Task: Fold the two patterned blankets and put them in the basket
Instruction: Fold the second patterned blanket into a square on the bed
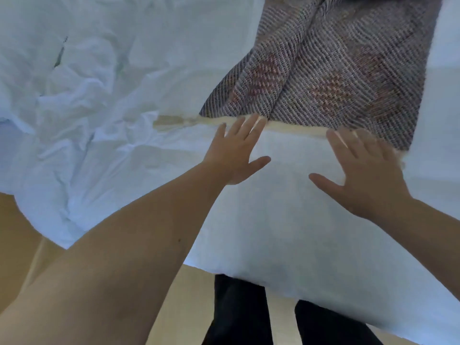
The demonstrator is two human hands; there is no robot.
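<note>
on white bedding (286,220), left hand (231,158), right hand (368,175) spread flat; patterned blanket (336,70) beyond

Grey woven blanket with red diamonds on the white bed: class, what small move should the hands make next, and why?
Probably grip the near cream fringed edge: both the left hand and right hand are open at it, holding nothing, and the grey woven blanket lies unfolded.

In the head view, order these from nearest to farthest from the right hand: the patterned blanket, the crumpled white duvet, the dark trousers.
From the right hand:
1. Patterned blanket: right at its fingertips, just ahead.
2. Dark trousers: below, at the bed's near edge.
3. Crumpled white duvet: far across on the left side.
</note>
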